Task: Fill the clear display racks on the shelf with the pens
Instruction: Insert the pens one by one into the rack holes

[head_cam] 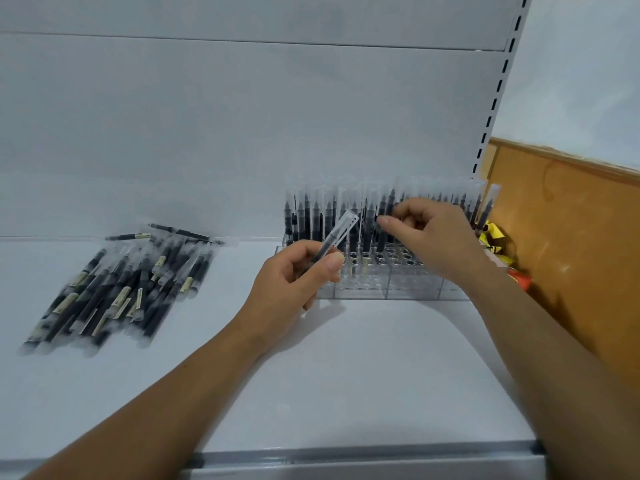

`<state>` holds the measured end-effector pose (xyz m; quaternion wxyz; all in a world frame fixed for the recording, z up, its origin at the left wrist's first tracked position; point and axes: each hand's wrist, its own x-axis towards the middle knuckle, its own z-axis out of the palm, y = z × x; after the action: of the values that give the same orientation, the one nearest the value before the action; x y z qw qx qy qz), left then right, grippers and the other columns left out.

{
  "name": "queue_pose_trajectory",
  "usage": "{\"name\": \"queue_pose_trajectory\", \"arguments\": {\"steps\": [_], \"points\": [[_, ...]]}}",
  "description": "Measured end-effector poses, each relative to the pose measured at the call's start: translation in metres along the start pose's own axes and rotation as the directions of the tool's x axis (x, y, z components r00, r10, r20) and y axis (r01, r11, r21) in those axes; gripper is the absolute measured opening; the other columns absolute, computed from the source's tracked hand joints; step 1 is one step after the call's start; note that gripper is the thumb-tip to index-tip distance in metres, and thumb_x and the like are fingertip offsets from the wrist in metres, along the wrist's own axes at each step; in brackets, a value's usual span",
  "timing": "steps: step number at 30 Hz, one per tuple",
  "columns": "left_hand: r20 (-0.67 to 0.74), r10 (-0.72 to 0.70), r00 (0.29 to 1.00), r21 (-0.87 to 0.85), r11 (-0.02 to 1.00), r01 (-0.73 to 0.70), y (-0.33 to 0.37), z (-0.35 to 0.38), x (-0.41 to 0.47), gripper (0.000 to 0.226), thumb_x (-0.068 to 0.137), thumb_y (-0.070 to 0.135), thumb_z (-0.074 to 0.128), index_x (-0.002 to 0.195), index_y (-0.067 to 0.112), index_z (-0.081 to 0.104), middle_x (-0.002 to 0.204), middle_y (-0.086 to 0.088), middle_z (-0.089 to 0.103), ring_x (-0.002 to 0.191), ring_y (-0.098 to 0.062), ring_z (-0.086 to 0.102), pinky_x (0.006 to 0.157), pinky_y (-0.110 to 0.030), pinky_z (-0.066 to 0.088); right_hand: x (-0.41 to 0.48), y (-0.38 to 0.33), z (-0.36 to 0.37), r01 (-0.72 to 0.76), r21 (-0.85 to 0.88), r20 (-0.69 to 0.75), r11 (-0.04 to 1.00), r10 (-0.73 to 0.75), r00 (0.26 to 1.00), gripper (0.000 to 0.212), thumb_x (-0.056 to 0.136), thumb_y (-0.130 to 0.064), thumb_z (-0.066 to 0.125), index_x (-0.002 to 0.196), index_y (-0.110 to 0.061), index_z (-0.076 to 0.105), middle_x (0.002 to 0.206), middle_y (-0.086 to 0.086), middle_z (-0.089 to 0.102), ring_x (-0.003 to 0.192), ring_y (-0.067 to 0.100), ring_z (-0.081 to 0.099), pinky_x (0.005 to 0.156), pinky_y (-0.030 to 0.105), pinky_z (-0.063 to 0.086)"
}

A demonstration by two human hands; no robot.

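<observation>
**Rack part-filled: one pen being seated, another held ready.**

The rack [381,284] stands at the back of the shelf [346,375]. Its rear rows carry pens [311,216] upright, and the sockets at their 6 o'clock are unfilled. The right hand [436,237] pinches an upright pen [382,233] between thumb and curled fingers, judged to be seating it. The left hand [294,282], at 7 o'clock of the right, pinches a spare pen [337,237] angled toward 1 o'clock, evidently staged for the next socket. The pile [117,289] lies at the rack's 9 o'clock, well apart, on the left hand's side.
</observation>
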<state>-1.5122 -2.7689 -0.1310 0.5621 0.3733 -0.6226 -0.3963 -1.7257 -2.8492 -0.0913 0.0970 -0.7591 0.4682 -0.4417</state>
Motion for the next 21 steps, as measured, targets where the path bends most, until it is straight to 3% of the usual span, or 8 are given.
{"name": "queue_pose_trajectory", "arguments": {"steps": [4,7,9,12,14,17,19,21], "points": [[0.019,0.011,1.000,-0.001,1.000,-0.011,0.000,0.000,0.001,0.022,0.078,0.049,0.066,0.087,0.029,0.069,0.081,-0.001,0.068,0.049,-0.008,0.043,0.048,-0.018,0.039,-0.002,0.002,-0.001,-0.030,-0.202,0.193,0.979,0.070,0.979,0.022,0.085,-0.048,0.068,0.071,-0.031,0.065,0.058,-0.010,0.055,0.055,0.005,0.048,0.060,0.026,0.044],[0.034,0.011,0.999,0.001,1.000,-0.011,-0.002,0.000,0.001,0.025,0.074,0.053,0.065,0.087,0.033,0.070,0.077,-0.001,0.066,0.050,-0.009,0.042,0.048,-0.020,0.040,-0.001,0.000,-0.009,-0.037,-0.239,0.135,0.970,0.071,0.988,0.031,0.082,-0.058,0.064,0.069,-0.030,0.067,0.053,-0.013,0.057,0.051,0.002,0.051,0.053,0.018,0.039],[0.040,0.008,0.999,0.007,1.000,-0.009,-0.003,0.000,0.002,0.027,0.074,0.054,0.066,0.090,0.033,0.070,0.077,-0.010,0.064,0.051,-0.008,0.043,0.049,-0.019,0.040,-0.002,-0.005,-0.015,-0.006,-0.102,0.081,0.995,0.014,0.997,0.034,0.080,-0.060,0.063,0.067,-0.029,0.067,0.053,-0.015,0.059,0.047,-0.001,0.050,0.047,0.008,0.036],[0.063,0.013,0.998,0.049,0.999,-0.016,-0.004,-0.001,0.002,0.030,0.075,0.055,0.067,0.093,0.031,0.069,0.080,-0.021,0.060,0.053,-0.008,0.045,0.050,-0.019,0.041,-0.009,-0.022,-0.011,0.027,0.208,0.278,0.978,-0.086,0.957,0.030,0.075,-0.061,0.063,0.080,-0.032,0.072,0.057,-0.007,0.058,0.048,0.001,0.046,0.050,0.011,0.040],[0.092,0.019,0.996,0.096,0.995,-0.028,-0.005,-0.001,0.001,0.028,0.075,0.057,0.066,0.091,0.034,0.069,0.073,-0.015,0.059,0.054,-0.010,0.045,0.051,-0.020,0.040,-0.015,-0.031,0.001,0.028,0.331,0.396,0.943,-0.166,0.903,0.021,0.077,-0.053,0.065,0.090,-0.039,0.072,0.060,-0.002,0.057,0.050,0.011,0.043,0.051,0.019,0.039],[0.102,0.027,0.994,0.151,0.988,-0.043,-0.004,0.001,0.000,0.025,0.075,0.059,0.065,0.090,0.038,0.068,0.067,0.010,0.058,0.057,-0.008,0.047,0.054,-0.018,0.040,-0.020,-0.041,0.015,0.019,0.448,0.416,0.894,-0.227,0.881,0.015,0.086,-0.029,0.071,0.099,-0.036,0.071,0.083,0.016,0.068,0.065,0.032,0.055,0.061,0.033,0.046],[0.094,0.029,0.995,0.165,0.985,-0.044,-0.003,0.003,0.000,0.026,0.075,0.058,0.065,0.093,0.039,0.069,0.072,0.011,0.063,0.062,-0.010,0.053,0.057,-0.019,0.043,-0.022,-0.043,0.016,0.012,0.497,0.417,0.868,-0.251,0.873,0.026,0.083,-0.017,0.067,0.103,-0.033,0.070,0.092,0.014,0.071,0.080,0.038,0.061,0.070,0.038,0.052],[0.078,0.036,0.996,0.167,0.985,-0.048,-0.001,0.003,0.001,0.026,0.076,0.058,0.063,0.092,0.038,0.069,0.076,0.008,0.066,0.067,-0.011,0.056,0.062,-0.018,0.046,-0.022,-0.042,0.013,0.002,0.521,0.432,0.854,-0.266,0.862,0.030,0.085,-0.013,0.067,0.108,-0.030,0.070,0.086,0.021,0.065,0.072,0.038,0.056,0.067,0.041,0.047]]}}
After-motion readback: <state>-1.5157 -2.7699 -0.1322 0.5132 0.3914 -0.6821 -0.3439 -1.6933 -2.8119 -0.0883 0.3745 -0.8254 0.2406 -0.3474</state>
